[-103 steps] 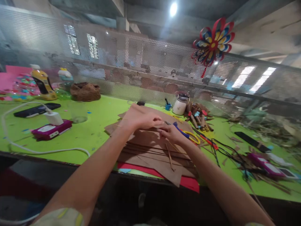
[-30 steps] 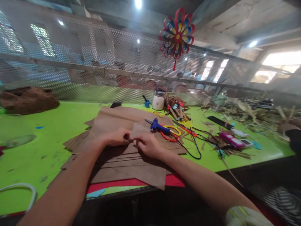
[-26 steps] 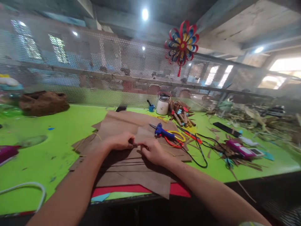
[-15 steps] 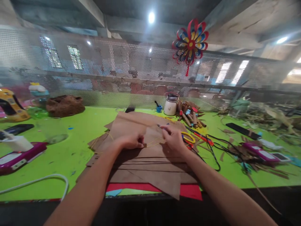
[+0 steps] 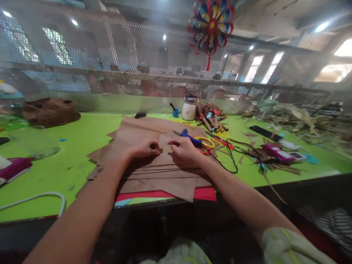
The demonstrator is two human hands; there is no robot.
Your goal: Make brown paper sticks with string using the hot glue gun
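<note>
My left hand [image 5: 147,148] is closed in a pinch over the stack of brown paper sheets [image 5: 143,128], gripping a small brown paper piece [image 5: 159,150]. A thin yellow thread [image 5: 166,148] runs from that piece to my right hand [image 5: 183,147], whose fingertips are pinched on it. Just beyond my right hand lies a pair of scissors [image 5: 192,139] with a metal tip, a blue part and a yellow loop handle. Red paper [image 5: 205,194] sticks out from under the brown stack.
At the back stand a white jar [image 5: 189,109], a small blue pot [image 5: 176,113] and a pile of brown paper rolls [image 5: 211,119]. A black cord [image 5: 235,165] and purple device [image 5: 277,153] lie right. A brown cloth bag [image 5: 51,111] sits left.
The view has tilted down and shifted right. My hands have come closer together, and the scissors now show more fully beyond my right hand.
</note>
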